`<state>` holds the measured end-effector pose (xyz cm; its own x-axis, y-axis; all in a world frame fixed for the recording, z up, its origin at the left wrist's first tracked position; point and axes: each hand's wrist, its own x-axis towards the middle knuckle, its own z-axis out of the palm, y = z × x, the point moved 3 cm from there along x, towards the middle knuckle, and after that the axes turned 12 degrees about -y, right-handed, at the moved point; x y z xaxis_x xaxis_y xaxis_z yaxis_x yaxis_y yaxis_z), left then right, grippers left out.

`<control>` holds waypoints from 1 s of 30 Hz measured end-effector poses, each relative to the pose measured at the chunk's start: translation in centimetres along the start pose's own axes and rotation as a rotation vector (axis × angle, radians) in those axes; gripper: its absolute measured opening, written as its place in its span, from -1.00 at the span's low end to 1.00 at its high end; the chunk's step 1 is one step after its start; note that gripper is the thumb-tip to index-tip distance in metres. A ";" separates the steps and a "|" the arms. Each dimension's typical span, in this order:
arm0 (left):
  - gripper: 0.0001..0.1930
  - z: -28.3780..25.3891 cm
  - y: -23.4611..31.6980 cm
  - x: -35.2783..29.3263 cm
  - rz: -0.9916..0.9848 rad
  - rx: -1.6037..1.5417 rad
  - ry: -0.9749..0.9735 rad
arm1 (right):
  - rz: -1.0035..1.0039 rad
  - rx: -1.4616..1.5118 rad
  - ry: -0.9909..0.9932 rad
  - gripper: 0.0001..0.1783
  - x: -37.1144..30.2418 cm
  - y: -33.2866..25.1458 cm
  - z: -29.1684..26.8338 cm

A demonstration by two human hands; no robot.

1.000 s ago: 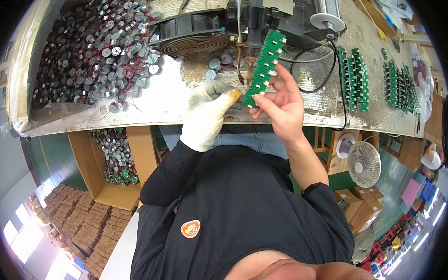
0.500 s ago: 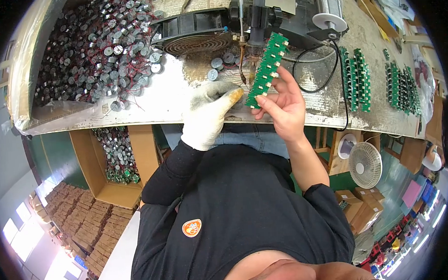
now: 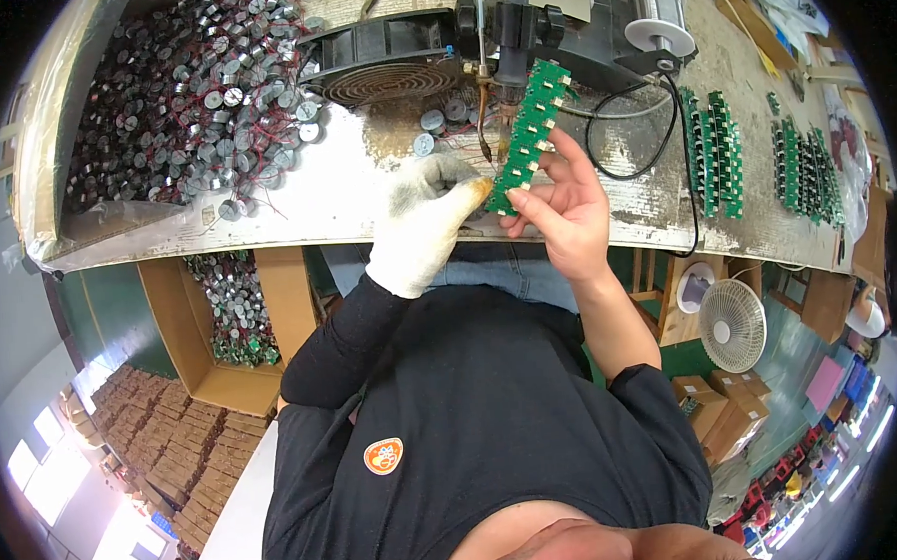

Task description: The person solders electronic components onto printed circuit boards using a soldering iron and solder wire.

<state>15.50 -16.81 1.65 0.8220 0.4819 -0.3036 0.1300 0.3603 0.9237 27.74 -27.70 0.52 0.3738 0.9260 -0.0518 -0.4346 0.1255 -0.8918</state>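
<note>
My right hand (image 3: 573,214) is bare and pinches the lower end of a long green circuit board (image 3: 530,126) between thumb and fingers. The board stands tilted, with pale connectors along it. In a white glove, my left hand (image 3: 421,216) is closed, its stained thumb tip by the board's lower end. Whatever its fingers hold, if anything, is hidden. Just left of the board a thin soldering tip (image 3: 485,143) points down from its upright holder. A few small round metal parts (image 3: 424,144) with red wires lie beyond my left hand.
A large heap of round metal parts (image 3: 200,101) fills the table's left. At the back stand a black fan (image 3: 389,57) and a solder wire spool (image 3: 654,11). Circuit board rows (image 3: 715,158) lie to the right, past a black cable (image 3: 677,120). An open carton (image 3: 180,322) sits below left.
My left hand has shifted slightly right, its thumb now against or just in front of the board's lower end. The board has moved a little left and down.
</note>
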 end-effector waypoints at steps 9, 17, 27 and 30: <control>-0.85 0.3 0.8 0.2 -0.050 0.017 -0.013 | -0.020 0.005 0.000 -0.27 0.1 -0.5 0.2; -0.84 0.3 0.4 0.4 -0.046 0.012 -0.003 | -0.025 -0.002 -0.005 -0.26 0.0 -0.1 -0.1; -0.83 -0.5 -0.4 -0.3 0.008 0.140 0.078 | -0.027 0.008 0.038 -0.25 -0.3 0.4 0.1; -0.81 -2.3 0.1 -1.6 0.018 0.357 0.171 | -0.034 -0.025 0.046 -0.24 -0.4 0.6 -0.7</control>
<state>12.93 -15.75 1.66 0.7255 0.6225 -0.2934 0.3259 0.0647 0.9432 27.94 -28.25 -0.34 0.4250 0.9042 -0.0415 -0.4009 0.1469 -0.9043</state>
